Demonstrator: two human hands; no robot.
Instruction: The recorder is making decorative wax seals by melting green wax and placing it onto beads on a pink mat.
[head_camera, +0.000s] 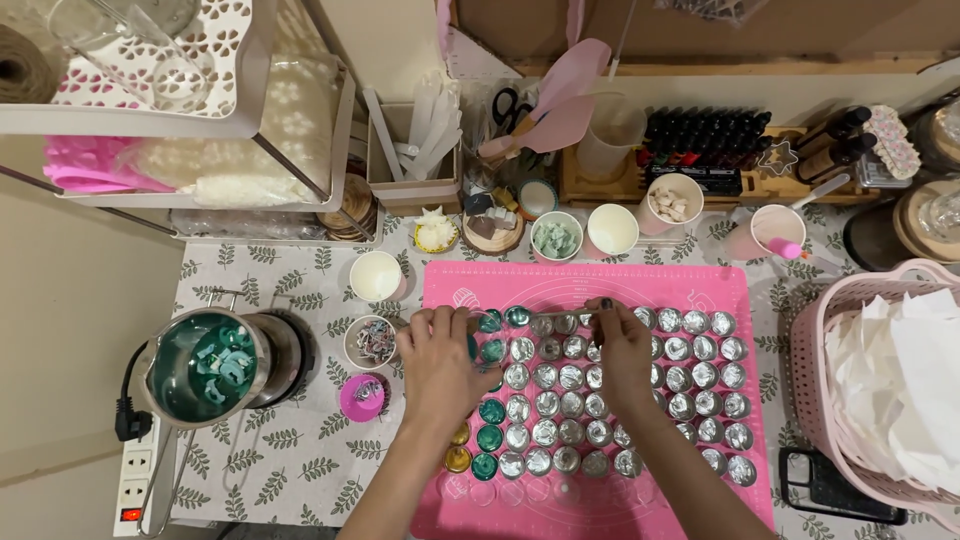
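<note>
Desk: leaf-print cloth, crowded on every side; your elbows have little room, so a wide swing could knock the cups behind the mat.
Pink mat: lies flat at the middle and carries rows of small round tins.
Basket: one pink basket at your right, stuffed with white paper, just beside the mat edge.
Melting pot: one steel pot at your left, holding teal liquid with pale chunks; judged a spill risk if its long handle gets bumped.
Tins: several dozen, too tightly packed for an exact count; most look silver and unfilled, about eight at the left columns show teal, two show gold.
Cups: six or so behind the mat.
Left hand: fingers curled, pinching one end of a thin stick above the teal tins.
Right hand: pinching the other end.
Stick: one, held level across the top row; a slip could, I judge, nudge wet tins out of line.
</note>
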